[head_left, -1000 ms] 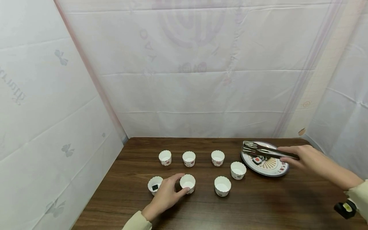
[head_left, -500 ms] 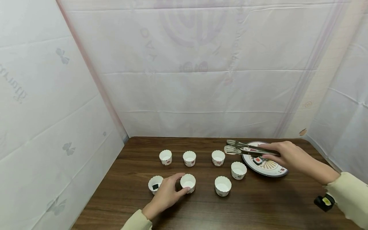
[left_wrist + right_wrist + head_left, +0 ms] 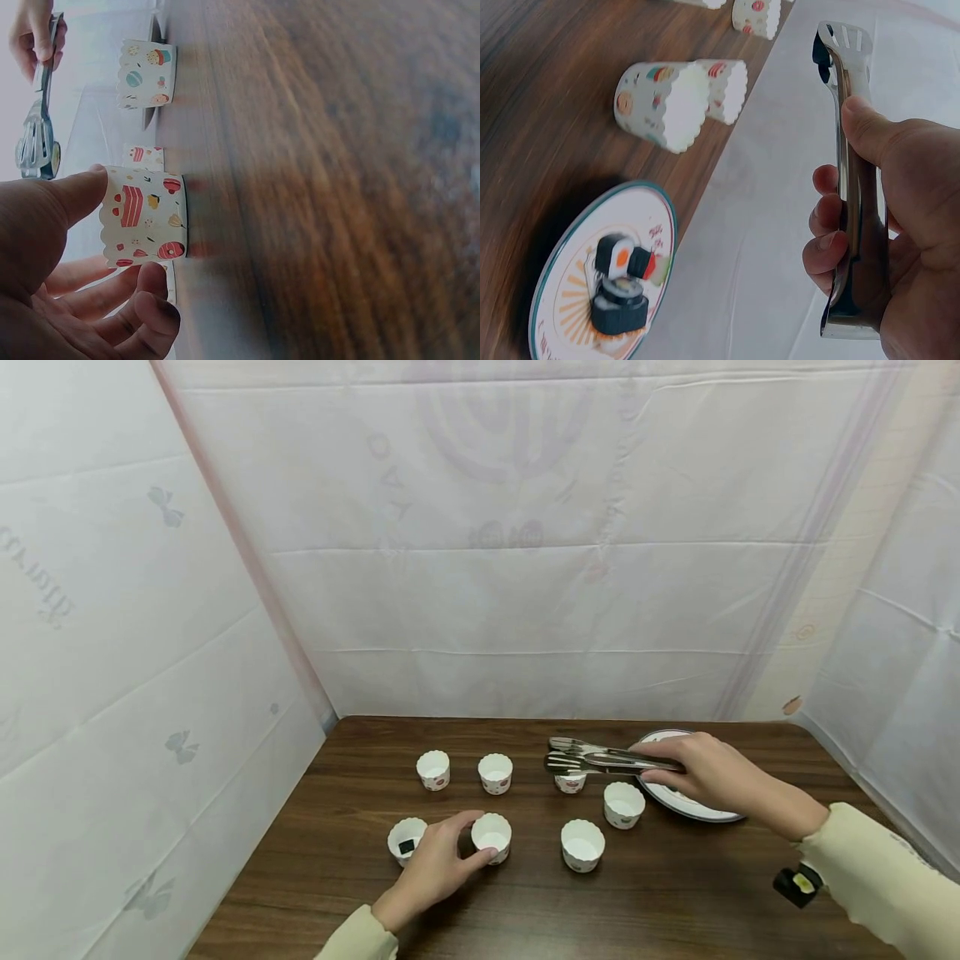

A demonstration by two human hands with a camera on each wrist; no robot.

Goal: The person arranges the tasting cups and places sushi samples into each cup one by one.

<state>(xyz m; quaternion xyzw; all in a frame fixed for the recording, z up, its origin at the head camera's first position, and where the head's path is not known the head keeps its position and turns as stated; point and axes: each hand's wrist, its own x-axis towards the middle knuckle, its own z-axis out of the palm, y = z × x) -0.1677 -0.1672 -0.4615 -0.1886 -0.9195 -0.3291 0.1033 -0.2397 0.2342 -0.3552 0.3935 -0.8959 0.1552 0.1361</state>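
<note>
My left hand grips a white paper baking cup in the front row, thumb at one side of its rim, fingers on the other. Red cake prints show on this cup in the left wrist view. To its left a similar cup holds a small black piece. My right hand holds metal serving tongs in the air, their slotted ends over a back-row cup. A small dark round piece, like a sushi roll, shows between the tong ends. Several sushi pieces lie on the plate.
Two more baking cups stand at the back left, the left one and the middle one. On the right are a front cup and another cup beside the plate. White sheets hang behind the brown table.
My right hand has carried the tongs leftward from the plate to above the back-row cup. The left hand stays at its cup.
</note>
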